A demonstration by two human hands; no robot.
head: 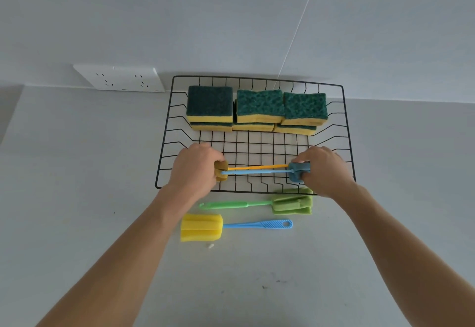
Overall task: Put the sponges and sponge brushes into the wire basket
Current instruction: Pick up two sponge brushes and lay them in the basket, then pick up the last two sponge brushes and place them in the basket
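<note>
A black wire basket [167, 131] stands against the wall, with several green-and-yellow sponges [259, 106] stacked along its far side. My left hand [194, 169] grips the brown sponge head [221, 171] of an orange-handled brush [257, 167]. My right hand [325, 169] grips the blue sponge head [298, 172] of a blue-handled brush [257, 172]. Both brushes lie side by side, heads at opposite ends, over the basket's near part. On the counter in front lie a green sponge brush [291, 204] and a yellow-headed brush with a blue handle [201, 227].
A white double wall socket [120, 78] sits on the wall left of the basket. A small white crumb [210, 246] lies near the yellow brush head. The grey counter [77, 172] extends left, right and toward me.
</note>
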